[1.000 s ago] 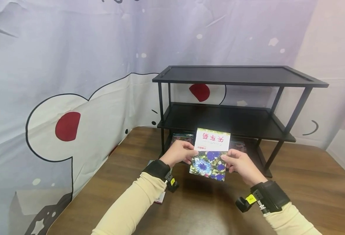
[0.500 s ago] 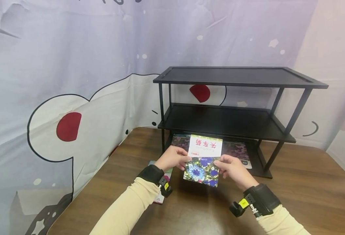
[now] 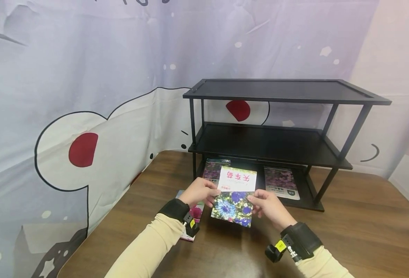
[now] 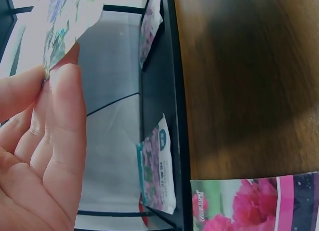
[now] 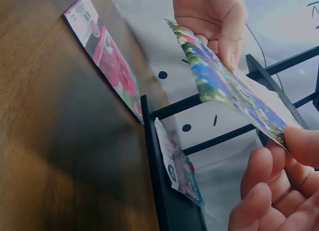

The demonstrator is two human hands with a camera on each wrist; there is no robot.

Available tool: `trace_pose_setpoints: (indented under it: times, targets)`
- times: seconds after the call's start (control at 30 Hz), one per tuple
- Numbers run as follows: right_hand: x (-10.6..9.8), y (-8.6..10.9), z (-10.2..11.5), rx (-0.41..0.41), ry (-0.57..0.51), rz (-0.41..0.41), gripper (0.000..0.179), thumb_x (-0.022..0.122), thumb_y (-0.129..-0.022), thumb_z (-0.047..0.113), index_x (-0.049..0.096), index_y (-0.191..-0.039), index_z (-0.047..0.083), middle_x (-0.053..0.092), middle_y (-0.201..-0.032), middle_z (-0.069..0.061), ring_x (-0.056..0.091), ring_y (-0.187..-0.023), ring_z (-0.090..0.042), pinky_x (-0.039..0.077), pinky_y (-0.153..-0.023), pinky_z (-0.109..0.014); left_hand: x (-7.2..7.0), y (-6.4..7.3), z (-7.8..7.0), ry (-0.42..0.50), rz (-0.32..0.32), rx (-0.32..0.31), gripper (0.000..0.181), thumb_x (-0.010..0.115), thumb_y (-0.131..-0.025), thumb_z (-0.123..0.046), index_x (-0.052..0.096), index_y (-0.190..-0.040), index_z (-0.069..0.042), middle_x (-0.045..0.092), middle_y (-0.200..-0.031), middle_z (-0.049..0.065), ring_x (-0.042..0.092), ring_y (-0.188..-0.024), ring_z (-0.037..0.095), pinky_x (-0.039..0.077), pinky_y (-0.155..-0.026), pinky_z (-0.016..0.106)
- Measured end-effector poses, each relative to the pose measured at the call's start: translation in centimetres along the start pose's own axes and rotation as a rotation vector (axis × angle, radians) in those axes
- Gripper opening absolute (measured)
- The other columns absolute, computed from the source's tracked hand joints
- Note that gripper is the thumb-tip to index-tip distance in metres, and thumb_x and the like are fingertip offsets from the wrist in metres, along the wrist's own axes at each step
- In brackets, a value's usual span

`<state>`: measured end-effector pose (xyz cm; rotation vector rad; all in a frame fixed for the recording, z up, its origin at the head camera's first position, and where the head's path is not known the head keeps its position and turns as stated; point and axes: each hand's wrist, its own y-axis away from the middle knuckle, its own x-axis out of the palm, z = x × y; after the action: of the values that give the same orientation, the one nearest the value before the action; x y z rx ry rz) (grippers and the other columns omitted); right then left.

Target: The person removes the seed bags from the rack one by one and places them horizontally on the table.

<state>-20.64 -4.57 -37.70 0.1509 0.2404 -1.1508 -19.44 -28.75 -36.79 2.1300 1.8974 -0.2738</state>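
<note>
Between both hands is a flat seed packet (image 3: 235,197) with blue and purple flowers below and a white panel with red characters above. My left hand (image 3: 201,191) pinches its left edge between thumb and fingers. The right hand (image 3: 270,206) pinches the opposite edge the same way. The packet is held tilted above the table, in front of the rack. Under the left wrist, another packet with pink flowers (image 3: 196,211) lies on the table, partly covered by the hand and wristband. In the right wrist view the held packet (image 5: 224,86) appears nearly edge-on.
A black three-tier rack (image 3: 270,141) stands at the back of the wooden table (image 3: 364,224). On its bottom shelf lie two purple-flower packets, a left packet (image 3: 212,170) and a right packet (image 3: 281,183). A printed cloth (image 3: 121,58) hangs behind.
Both hands have moved left and toward me, bringing the blue-flower seed packet with them. More of the two packets on the bottom shelf now shows.
</note>
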Motion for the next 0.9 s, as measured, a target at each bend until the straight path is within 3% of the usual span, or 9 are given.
trace_pose_setpoints:
  times: [0.47,0.73,0.9]
  targets:
    - [1.1,-0.3,-1.0,0.03,-0.001,0.015,0.019,0.055,-0.092,0.015,0.055,-0.08,0.001,0.054,-0.062,-0.004,0.056,-0.058,-0.018,0.042,-0.049,-0.024,-0.5,0.1,1.3,-0.057,0.017,-0.021,0.016,0.063,-0.087,-0.009,0.068,-0.095,0.004,0.062,-0.073,0.009,0.06,-0.055,0.015,0.054,-0.053,0.03]
    - [2.1,-0.7,-2.2,0.051,0.033,0.026,0.02,0.057,-0.09,0.015,0.058,-0.078,0.0,0.056,-0.061,-0.005,0.055,-0.055,-0.018,0.041,-0.046,-0.025,-0.7,0.5,1.9,-0.121,-0.001,-0.077,0.011,0.065,-0.085,-0.008,0.069,-0.086,0.002,0.063,-0.069,0.009,0.058,-0.051,0.015,0.054,-0.057,0.039]
    - [2.5,-0.9,-3.0,0.076,0.009,0.041,0.019,0.057,-0.089,0.015,0.058,-0.078,0.0,0.055,-0.061,-0.004,0.054,-0.053,-0.016,0.038,-0.045,-0.023,-0.7,0.6,2.5,-0.158,0.021,-0.092,0.009,0.065,-0.085,-0.007,0.069,-0.083,0.002,0.063,-0.067,0.009,0.058,-0.049,0.015,0.053,-0.05,0.032]
